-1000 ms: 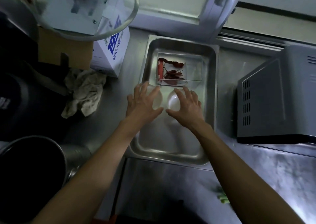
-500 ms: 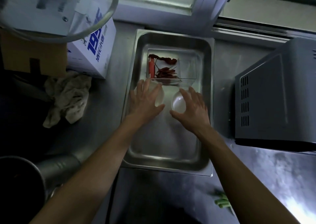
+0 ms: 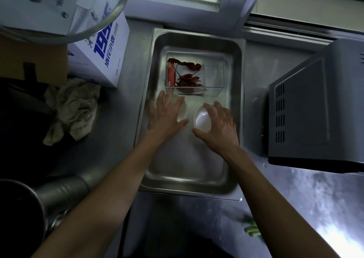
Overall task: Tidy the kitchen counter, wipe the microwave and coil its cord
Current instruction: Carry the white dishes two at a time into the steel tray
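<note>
A steel tray (image 3: 235, 179) sits on the steel counter (image 3: 295, 198). At its far end stands a clear plastic box (image 3: 214, 70) with dried red chillies in it. Just in front of that box are two small white bowls side by side. My left hand (image 3: 165, 115) lies spread over the left bowl (image 3: 182, 111), with the thumb along the bowl's near edge. My right hand (image 3: 218, 125) grips the right bowl (image 3: 201, 118) between thumb and curled fingers. The grey microwave (image 3: 315, 108) stands right of the tray, its vented side facing it. No cord is visible.
A crumpled cloth (image 3: 72, 108) lies left of the tray, beside a white box with blue print (image 3: 102, 50). A glass lid (image 3: 110, 17) hangs over the top left. A dark pot (image 3: 19, 208) is at the lower left. Green vegetable pieces (image 3: 252, 231) lie near the front edge.
Both hands stay on the two bowls in the tray. The bowls sit slightly further apart, and more of the right bowl shows. The view has shifted a little.
</note>
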The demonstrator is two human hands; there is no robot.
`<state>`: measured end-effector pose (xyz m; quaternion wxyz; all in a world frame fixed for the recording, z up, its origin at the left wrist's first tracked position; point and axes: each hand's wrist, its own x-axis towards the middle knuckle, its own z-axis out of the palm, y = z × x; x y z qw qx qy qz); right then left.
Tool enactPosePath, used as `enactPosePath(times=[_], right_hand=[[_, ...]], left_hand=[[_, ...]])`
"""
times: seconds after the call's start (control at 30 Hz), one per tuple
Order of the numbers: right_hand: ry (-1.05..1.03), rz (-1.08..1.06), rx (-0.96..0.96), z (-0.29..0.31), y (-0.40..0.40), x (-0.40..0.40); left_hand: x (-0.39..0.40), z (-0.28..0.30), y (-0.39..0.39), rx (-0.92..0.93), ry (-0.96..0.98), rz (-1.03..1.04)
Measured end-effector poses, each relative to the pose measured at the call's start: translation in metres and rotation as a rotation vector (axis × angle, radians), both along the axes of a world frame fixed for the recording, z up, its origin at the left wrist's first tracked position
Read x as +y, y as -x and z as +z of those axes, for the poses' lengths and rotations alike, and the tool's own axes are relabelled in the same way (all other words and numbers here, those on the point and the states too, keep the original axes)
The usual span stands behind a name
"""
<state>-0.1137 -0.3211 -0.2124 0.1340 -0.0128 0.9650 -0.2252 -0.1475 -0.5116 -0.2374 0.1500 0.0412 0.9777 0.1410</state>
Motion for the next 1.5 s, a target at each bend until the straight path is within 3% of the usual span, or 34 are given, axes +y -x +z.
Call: enactPosePath(times=[0.47,0.67,1.2,1.5], right_hand=[[-0.011,0.16,0.125,0.028,0.018,-0.058],[-0.055,0.274,0.081,0.019,0.029,-0.091],[-0.121,0.311,0.154,-0.021,0.039,-0.11],[-0.122,0.341,0.07,-0.021,0.033,-0.104]], left_hand=[[-0.06,0.044,-0.039,0.272,0.054,0.078],[-0.086,0.043,-0.04,0.317,0.019,0.129],[-0.086,0.036,-0.032,0.241,-0.114,0.186],[-0.087,0.041,-0.045,0.208,-0.149,0.198]])
